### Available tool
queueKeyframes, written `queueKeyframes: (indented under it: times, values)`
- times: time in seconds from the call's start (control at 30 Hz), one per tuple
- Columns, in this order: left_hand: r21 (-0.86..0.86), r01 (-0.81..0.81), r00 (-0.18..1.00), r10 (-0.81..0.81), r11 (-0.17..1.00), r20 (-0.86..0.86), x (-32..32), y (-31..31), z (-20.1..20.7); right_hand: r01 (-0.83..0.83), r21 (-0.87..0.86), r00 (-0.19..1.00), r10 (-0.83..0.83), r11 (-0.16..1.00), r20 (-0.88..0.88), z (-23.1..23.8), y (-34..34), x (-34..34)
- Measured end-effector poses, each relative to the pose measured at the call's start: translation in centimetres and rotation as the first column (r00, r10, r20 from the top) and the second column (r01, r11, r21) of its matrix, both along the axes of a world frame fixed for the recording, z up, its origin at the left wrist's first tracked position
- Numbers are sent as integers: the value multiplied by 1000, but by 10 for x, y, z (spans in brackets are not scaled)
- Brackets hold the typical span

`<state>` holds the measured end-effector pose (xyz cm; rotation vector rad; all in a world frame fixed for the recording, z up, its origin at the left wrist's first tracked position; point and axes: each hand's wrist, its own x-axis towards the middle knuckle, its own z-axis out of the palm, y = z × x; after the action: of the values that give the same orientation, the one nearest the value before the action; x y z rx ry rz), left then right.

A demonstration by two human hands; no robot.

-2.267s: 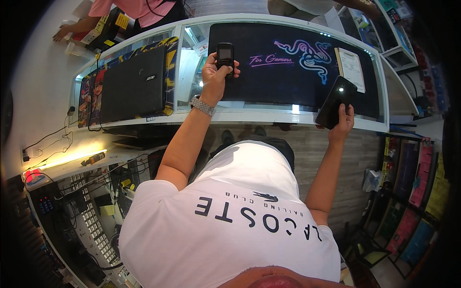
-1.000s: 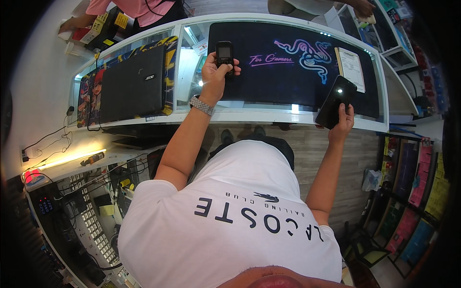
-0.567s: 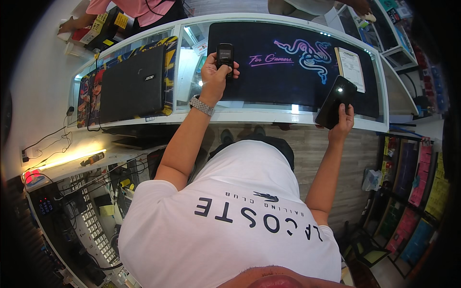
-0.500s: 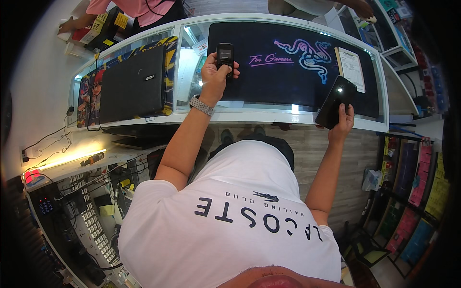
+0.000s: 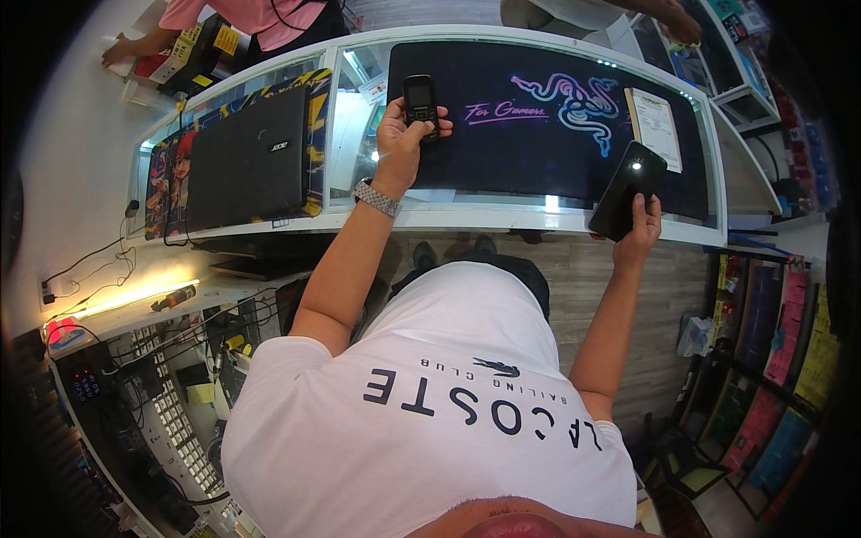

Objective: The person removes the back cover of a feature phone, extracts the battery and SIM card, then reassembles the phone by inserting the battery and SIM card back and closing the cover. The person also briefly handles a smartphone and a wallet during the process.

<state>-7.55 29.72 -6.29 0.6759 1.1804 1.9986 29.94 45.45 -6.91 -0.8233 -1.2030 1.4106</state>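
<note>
Nearest, a black smartphone (image 5: 622,184) is grasped in the right hand (image 5: 640,231), its long axis slanted from seven to one o'clock, with a bright spot of light seen toward its far end. The bulk of the smartphone is placed at eleven o'clock from the right hand; the thumb is laid over its near part, and the other fingers are mostly hidden. The right forearm (image 5: 613,327) is angled toward one o'clock. Slightly farther off, a keypad phone (image 5: 418,93) is gripped in the left hand (image 5: 400,148), its long axis set nearly from six to twelve o'clock, with the dark screen at the twelve o'clock end. It is held at one o'clock from the palm, the thumb rested on the keys and the fingertips curled round its three o'clock side. The left forearm (image 5: 341,264) is angled toward one o'clock, and a metal wristwatch (image 5: 377,197) is worn. Below is seen a white-framed counter (image 5: 502,212), on which a dark mat (image 5: 502,157), a closed laptop (image 5: 242,161) at nine o'clock and a clipboard (image 5: 656,130) at two o'clock are laid.
</note>
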Motion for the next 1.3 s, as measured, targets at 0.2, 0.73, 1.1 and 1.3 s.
queueKeyframes:
  times: [0.2, 0.73, 1.1, 1.3]
  values:
    - [-25, -24, 999, 23, 999, -24, 1, 2, 0, 3, -23, 1000, -4, 1000, -11, 5, -1, -3]
    - [-7, -9, 999, 9, 1000, -30, 0, 1, -4, 0, -2, 1000, 0, 1000, -5, 6, -2, -3]
    - [-29, -8, 999, 7, 1000, -39, 1, 1, -4, 8, -2, 1000, -8, 1000, 2, 8, -4, -4]
    - [-45, -19, 999, 17, 999, -52, 1, 0, -2, 7, 11, 1000, -7, 1000, 3, 2, 0, -1]
